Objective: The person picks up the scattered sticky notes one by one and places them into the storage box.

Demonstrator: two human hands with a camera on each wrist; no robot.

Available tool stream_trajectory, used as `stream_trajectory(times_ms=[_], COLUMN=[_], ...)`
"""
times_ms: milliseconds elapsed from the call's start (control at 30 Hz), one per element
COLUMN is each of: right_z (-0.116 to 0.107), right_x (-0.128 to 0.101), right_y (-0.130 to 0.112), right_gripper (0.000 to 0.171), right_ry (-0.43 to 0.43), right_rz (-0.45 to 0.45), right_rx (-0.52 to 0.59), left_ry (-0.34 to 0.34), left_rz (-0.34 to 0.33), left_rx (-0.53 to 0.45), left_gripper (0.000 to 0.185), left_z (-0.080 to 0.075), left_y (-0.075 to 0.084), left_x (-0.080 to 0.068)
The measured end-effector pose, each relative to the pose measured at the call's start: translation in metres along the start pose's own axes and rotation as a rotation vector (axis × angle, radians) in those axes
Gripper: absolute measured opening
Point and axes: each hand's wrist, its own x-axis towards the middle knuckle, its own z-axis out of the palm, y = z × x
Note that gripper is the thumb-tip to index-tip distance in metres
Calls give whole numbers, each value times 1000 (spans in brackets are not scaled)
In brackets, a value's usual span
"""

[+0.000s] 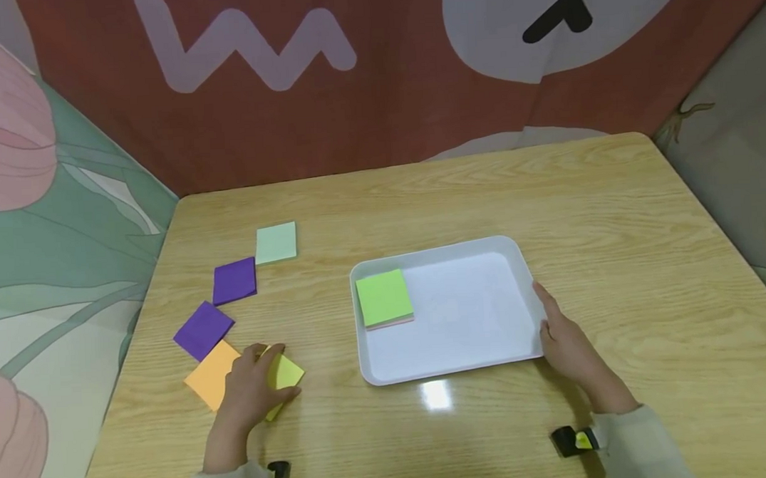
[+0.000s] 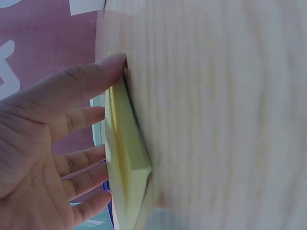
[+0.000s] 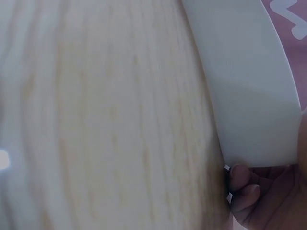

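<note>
My left hand grips a yellow sticky-note pad near the table's front left. In the left wrist view the thumb and fingers of that hand pinch the yellow pad, which stands tilted on one edge. My right hand holds the right rim of a white tray. Its curled fingertips sit against the tray wall. Inside the tray, at the left, a green pad lies on a pink one.
An orange pad lies just left of my left hand. Two purple pads and a pale green pad lie farther back. Cloth walls close in the wooden table at the back and both sides.
</note>
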Motion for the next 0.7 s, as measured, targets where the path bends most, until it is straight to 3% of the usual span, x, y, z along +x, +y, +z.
stream_trajectory(times_ms=[233, 500, 700], right_z=[0, 1, 0], right_x=[0, 0, -1], right_y=[0, 0, -1], right_gripper=[56, 57, 57], right_ry=[-2, 0, 4], right_rz=[9, 13, 12], right_rx=[14, 11, 12], left_ry=[21, 28, 95], left_rz=[39, 42, 97], left_rx=[-6, -86, -135], left_gripper=[59, 54, 53], left_z=[0, 1, 2], left_y=[3, 8, 11], left_x=[2, 5, 12])
